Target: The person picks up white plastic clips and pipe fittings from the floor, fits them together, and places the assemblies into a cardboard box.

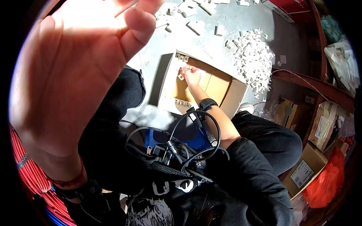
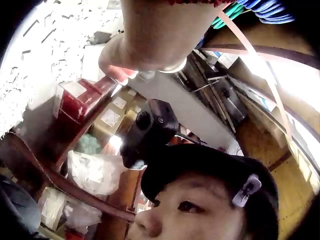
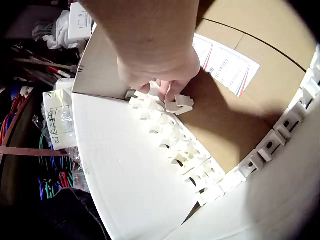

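Inside an open cardboard box (image 1: 205, 56), my right hand (image 1: 191, 76) pinches a white plastic pipe clip (image 3: 179, 104) at the end of a row. The row of white clips (image 3: 175, 142) lines one wall of the box, and more clips (image 3: 270, 142) stand along the adjoining wall. A printed label (image 3: 227, 65) lies on the box's brown bottom. Close in front of the head camera, my left hand (image 1: 75, 71) is raised with its palm showing and its fingers partly cut off. The left wrist view shows that hand (image 2: 150, 45) from behind, above the cap.
A big heap of loose white clips (image 1: 252, 56) lies on the floor beyond the box, with larger white fittings (image 1: 196, 27) to its left. Shelving with cartons (image 1: 305, 169) and a red bag (image 1: 328, 180) stands at right. Black cables (image 1: 177, 139) loop across the lap.
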